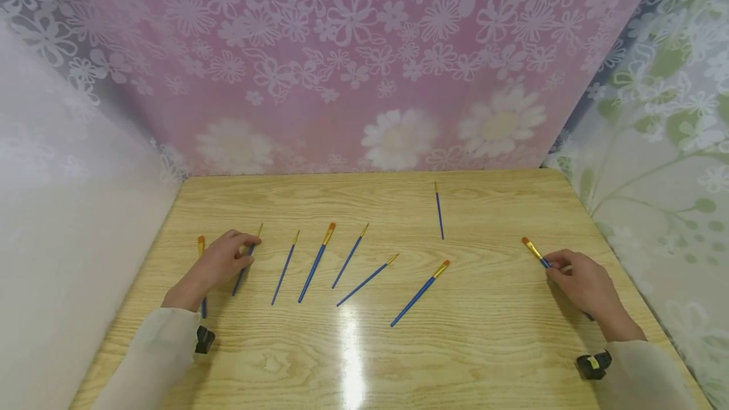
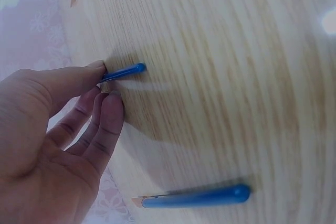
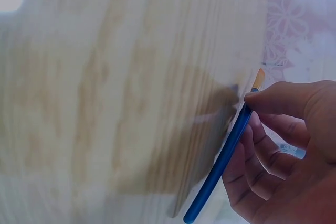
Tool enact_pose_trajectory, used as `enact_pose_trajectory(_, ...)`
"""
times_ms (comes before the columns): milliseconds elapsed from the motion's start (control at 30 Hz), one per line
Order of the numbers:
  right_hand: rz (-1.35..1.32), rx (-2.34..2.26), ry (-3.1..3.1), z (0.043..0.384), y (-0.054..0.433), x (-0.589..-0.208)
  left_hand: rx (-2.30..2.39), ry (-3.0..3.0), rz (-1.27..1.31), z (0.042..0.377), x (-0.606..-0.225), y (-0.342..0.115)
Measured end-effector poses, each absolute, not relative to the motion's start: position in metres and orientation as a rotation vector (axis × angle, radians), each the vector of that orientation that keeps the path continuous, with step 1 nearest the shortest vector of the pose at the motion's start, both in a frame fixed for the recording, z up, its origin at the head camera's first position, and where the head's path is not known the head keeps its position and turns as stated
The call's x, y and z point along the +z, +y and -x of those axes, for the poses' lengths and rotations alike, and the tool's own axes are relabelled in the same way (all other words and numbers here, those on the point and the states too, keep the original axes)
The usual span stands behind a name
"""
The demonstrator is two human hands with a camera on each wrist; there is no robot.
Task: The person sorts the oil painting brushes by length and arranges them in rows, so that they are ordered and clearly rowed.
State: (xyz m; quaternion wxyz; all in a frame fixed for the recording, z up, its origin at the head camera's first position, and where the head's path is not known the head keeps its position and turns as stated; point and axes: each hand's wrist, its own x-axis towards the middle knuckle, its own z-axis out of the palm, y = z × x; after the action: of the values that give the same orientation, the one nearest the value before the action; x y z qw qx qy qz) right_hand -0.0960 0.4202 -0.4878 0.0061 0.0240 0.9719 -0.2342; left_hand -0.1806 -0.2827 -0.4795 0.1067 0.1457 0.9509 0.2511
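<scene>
One slim blue paintbrush (image 1: 240,278) pinched by left hand (image 1: 222,259), wider orange-bristled brush (image 1: 533,248) pinched by right hand (image 1: 583,283)

L hand (image 1: 224,257) reaches fwd, palm-side down in head view, pinching w/ thumb & fingertips, other fingers half-bent below the thumb in L wrist view; pale-sleeved L forearm (image 1: 150,350) slants fwd & inward from lower L. R hand (image 1: 582,282), well apart from L, also pinches btwn thumb & fingertips, remaining fingers bent; pale-sleeved R forearm (image 1: 646,375) angles fwd & inward from lower R.
</scene>
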Motion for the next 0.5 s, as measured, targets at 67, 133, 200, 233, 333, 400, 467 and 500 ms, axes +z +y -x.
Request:
enact_pose_trajectory(67, -0.071, -0.734, 3.053, 0.096, 0.419, -0.488, 0.741, 2.801, -0.432, 0.181, -0.479, -0.283)
enact_pose_trajectory(133, -0.066, -0.739, 3.068, 0.096, 0.417, -0.489, 0.745, 2.803, -0.43, 0.181, -0.479, -0.282)
enact_pose_trajectory(200, -0.059, -0.753, 3.078, 0.097, 0.416, -0.489, 0.745, 2.804, -0.429, 0.18, -0.479, -0.282)
enact_pose_trajectory(233, -0.058, -0.758, 3.082, 0.097, 0.415, -0.49, 0.745, 2.804, -0.428, 0.18, -0.479, -0.282)
enact_pose_trajectory(333, -0.055, -0.773, 3.084, 0.099, 0.412, -0.491, 0.745, 2.804, -0.425, 0.181, -0.48, -0.282)
enact_pose_trajectory(400, -0.053, -0.771, 3.09, 0.1, 0.41, -0.492, 0.744, 2.805, -0.424, 0.181, -0.48, -0.282)
enact_pose_trajectory(467, -0.056, -0.776, 3.088, 0.101, 0.406, -0.491, 0.745, 2.81, -0.428, 0.181, -0.48, -0.282)
enact_pose_trajectory(500, -0.059, -0.78, 3.082, 0.102, 0.405, -0.491, 0.745, 2.812, -0.428, 0.181, -0.48, -0.282)
